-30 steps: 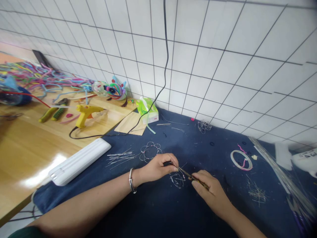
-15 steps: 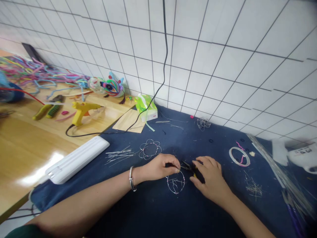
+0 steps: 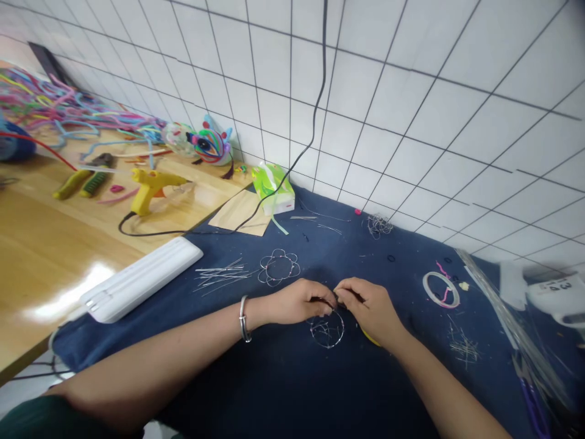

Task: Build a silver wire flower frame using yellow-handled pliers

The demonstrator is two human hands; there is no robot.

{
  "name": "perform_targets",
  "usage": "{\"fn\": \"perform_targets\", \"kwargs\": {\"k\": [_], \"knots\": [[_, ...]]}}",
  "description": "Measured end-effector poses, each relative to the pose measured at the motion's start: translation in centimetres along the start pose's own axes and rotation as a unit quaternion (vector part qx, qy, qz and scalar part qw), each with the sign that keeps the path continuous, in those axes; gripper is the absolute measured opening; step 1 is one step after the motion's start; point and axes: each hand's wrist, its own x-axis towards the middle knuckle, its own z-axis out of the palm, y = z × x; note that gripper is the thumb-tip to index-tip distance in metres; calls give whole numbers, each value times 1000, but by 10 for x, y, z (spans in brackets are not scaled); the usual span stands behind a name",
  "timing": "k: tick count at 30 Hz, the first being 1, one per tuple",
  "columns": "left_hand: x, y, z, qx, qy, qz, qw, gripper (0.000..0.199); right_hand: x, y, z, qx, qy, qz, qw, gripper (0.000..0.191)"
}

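Note:
A silver wire ring (image 3: 342, 334) with small pink beads hangs from the pinched fingers of my left hand (image 3: 295, 303). Thin wire pieces show inside the ring. Fingertip to fingertip with it, at the ring's top, my right hand (image 3: 368, 308) is closed in a pinch; what lies between its fingers is too small to make out. A yellow handle (image 3: 371, 337), part of the black-jawed pliers, pokes out under my right hand; the remainder is hidden. Just beyond my left hand, a flower-shaped beaded wire piece (image 3: 280, 267) lies on the dark blue cloth (image 3: 292, 390).
Cut wires (image 3: 222, 274) lie left, beside a white power strip (image 3: 144, 277). A yellow glue gun (image 3: 148, 190) and green-yellow pliers (image 3: 86, 177) rest on the wooden table. To the right are a white ring (image 3: 441, 289), wire scraps (image 3: 465, 349) and purple-handled scissors (image 3: 532, 396).
My right hand has moved left to meet my left fingertips, and its spread fingers have closed into a pinch. The pliers' jaws, visible before, are now covered. The view has shifted slightly.

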Motion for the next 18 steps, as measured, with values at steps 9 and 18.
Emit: {"fn": "perform_targets", "kwargs": {"k": [9,18], "knots": [[0,4,-1,-66,34,-27,997,12,-4,5,1,24,-20,17,999,20],[0,3,6,-164,61,-67,982,12,-4,8,7,84,-33,37,995,17]]}}
